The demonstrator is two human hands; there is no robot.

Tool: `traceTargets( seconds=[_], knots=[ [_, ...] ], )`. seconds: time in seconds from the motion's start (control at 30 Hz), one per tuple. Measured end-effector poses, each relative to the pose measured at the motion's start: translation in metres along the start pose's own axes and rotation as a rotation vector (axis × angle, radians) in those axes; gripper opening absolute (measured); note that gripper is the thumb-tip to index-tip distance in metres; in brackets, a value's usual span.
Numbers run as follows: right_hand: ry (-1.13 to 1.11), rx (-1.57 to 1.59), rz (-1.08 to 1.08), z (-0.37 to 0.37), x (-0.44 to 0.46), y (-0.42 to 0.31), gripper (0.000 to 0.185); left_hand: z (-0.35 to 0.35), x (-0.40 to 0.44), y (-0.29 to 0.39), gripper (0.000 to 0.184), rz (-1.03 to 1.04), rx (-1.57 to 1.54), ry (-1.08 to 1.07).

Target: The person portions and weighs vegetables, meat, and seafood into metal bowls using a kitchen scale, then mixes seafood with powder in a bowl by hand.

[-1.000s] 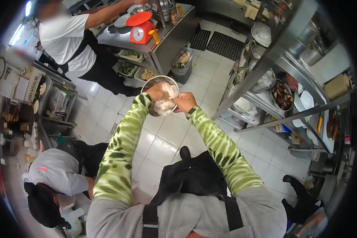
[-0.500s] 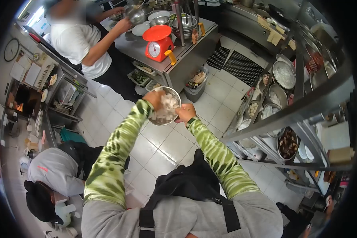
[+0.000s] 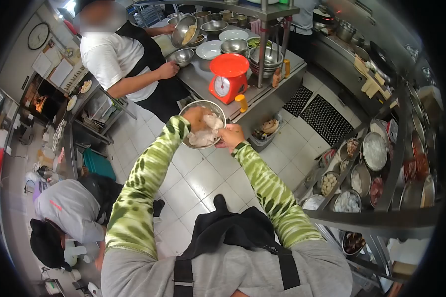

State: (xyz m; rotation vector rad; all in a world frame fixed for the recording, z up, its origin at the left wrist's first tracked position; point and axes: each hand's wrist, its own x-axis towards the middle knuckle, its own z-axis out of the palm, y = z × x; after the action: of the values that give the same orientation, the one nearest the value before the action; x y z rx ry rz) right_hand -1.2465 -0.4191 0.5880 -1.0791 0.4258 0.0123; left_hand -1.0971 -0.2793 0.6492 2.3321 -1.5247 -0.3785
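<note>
In front of me, over the tiled floor, a round metal bowl [image 3: 223, 110] holds pale, wet-looking pieces of raw meat or fish [image 3: 210, 126]. My left hand [image 3: 196, 117] reaches down into the bowl from its left side and touches the pieces. Its back is uppermost, and the fingers are mostly hidden. At the right side of the bowl, my right hand [image 3: 230, 136] is closed on the rim, holding it up. Green patterned sleeves cover both my forearms. The bowl is close to the front corner of a steel table [image 3: 198, 81].
A red scale [image 3: 229, 79] and stacked metal bowls [image 3: 267, 59] stand on the table. Behind it, a co-worker [image 3: 109, 59] handles bowls; another person [image 3: 67, 210] bends at lower left. To the right, a metal rack [image 3: 371, 218] carries food-filled bowls. A bin [image 3: 267, 131] is below the table.
The view has shifted, and the table and scale appear nearer and further right. My left hand has moved within the bowl; my right hand keeps its grip. The co-worker's bowl is now tilted.
</note>
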Motion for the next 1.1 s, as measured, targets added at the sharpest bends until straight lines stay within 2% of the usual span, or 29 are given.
traceTargets(
  seconds=[0.1, 0.2, 0.33, 0.4, 0.43, 0.53, 0.57, 0.67, 0.7, 0.8, 0.87, 0.9, 0.93, 1.0, 1.1],
  knots=[
    [0.013, -0.062, -0.01, 0.008, 0.046, -0.005, 0.017, -0.046, 0.019, -0.037, 0.044, -0.096, 0.006, 0.053],
    [-0.018, -0.062, -0.047, 0.027, 0.089, -0.023, 0.016, -0.081, 0.042, -0.093, 0.043, 0.197, -0.095, -0.006],
    [-0.01, -0.068, -0.045, 0.054, 0.145, -0.049, 0.014, -0.102, 0.076, -0.119, 0.048, 0.052, 0.174, -0.178],
    [0.009, -0.041, -0.06, 0.067, 0.167, -0.061, 0.012, -0.1, 0.08, -0.113, 0.043, 0.249, 0.37, 0.083],
    [0.025, -0.033, -0.073, 0.069, 0.179, -0.064, 0.012, -0.099, 0.088, -0.119, 0.033, 0.154, 0.357, 0.041],
    [0.088, -0.014, -0.073, 0.073, 0.205, -0.08, 0.012, -0.123, 0.099, -0.154, 0.03, 0.014, 0.303, 0.011],
    [0.101, -0.003, -0.077, 0.074, 0.208, -0.086, 0.012, -0.125, 0.098, -0.17, 0.034, 0.068, 0.236, 0.119],
    [0.142, -0.017, -0.089, 0.078, 0.223, -0.091, 0.012, -0.132, 0.082, -0.176, 0.037, 0.077, 0.281, 0.01],
    [0.141, -0.045, -0.095, 0.078, 0.228, -0.087, 0.012, -0.126, 0.071, -0.174, 0.039, 0.18, 0.293, 0.152],
    [0.039, -0.098, -0.087, 0.086, 0.237, -0.063, 0.015, -0.111, 0.045, -0.17, 0.038, 0.045, 0.198, 0.151],
    [-0.06, -0.067, -0.028, 0.113, 0.233, -0.046, 0.018, -0.092, 0.031, -0.197, 0.03, 0.043, 0.177, 0.302],
    [-0.078, -0.072, 0.019, 0.127, 0.233, -0.036, 0.019, -0.084, 0.023, -0.215, 0.023, -0.04, 0.256, 0.324],
    [-0.096, -0.084, 0.07, 0.141, 0.233, -0.027, 0.021, -0.073, 0.01, -0.242, 0.021, -0.174, 0.349, 0.287],
    [-0.139, -0.162, 0.15, 0.162, 0.241, -0.007, 0.018, -0.08, -0.032, -0.256, 0.017, -0.351, 0.334, 0.086],
    [-0.273, -0.165, 0.268, 0.195, 0.261, 0.034, 0.016, -0.082, -0.109, -0.262, 0.024, -0.268, 0.187, -0.093]
  ],
)
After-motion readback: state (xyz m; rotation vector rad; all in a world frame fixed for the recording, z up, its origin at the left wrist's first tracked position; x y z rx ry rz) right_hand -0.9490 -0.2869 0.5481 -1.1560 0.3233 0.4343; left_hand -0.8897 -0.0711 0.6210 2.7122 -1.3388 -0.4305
